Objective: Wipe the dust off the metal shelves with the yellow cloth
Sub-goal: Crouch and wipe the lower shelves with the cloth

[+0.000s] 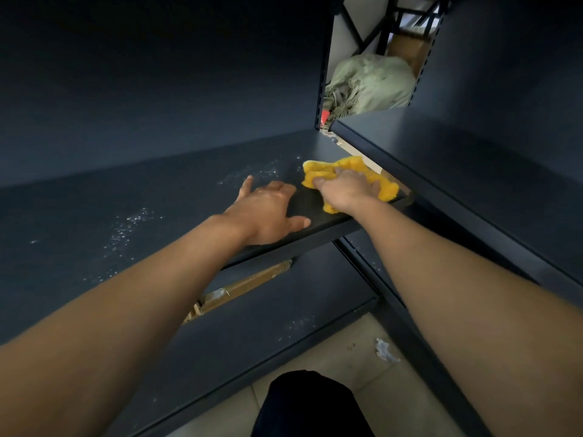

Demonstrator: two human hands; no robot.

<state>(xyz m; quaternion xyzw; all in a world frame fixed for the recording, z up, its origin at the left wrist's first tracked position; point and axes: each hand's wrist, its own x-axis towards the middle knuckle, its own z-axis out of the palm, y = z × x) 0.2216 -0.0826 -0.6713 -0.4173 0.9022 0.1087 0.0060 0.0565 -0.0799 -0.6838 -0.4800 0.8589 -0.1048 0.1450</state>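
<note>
A dark blue metal shelf [157,197] runs across the view, with white dust specks on its left and middle parts. At its right end lies the crumpled yellow cloth [347,167]. My right hand [345,189] presses flat on the cloth, fingers bent into it. My left hand [268,212] rests palm down on the shelf just left of the cloth, fingers spread, holding nothing. A lower shelf [284,310] below also carries some white dust.
A second dark shelf unit [473,171] stands close on the right. Behind, through a gap, lie a pale green bag [372,83] and a cardboard box [407,48]. A brown box [239,288] sits between the shelves. A white scrap [385,350] lies on the tiled floor.
</note>
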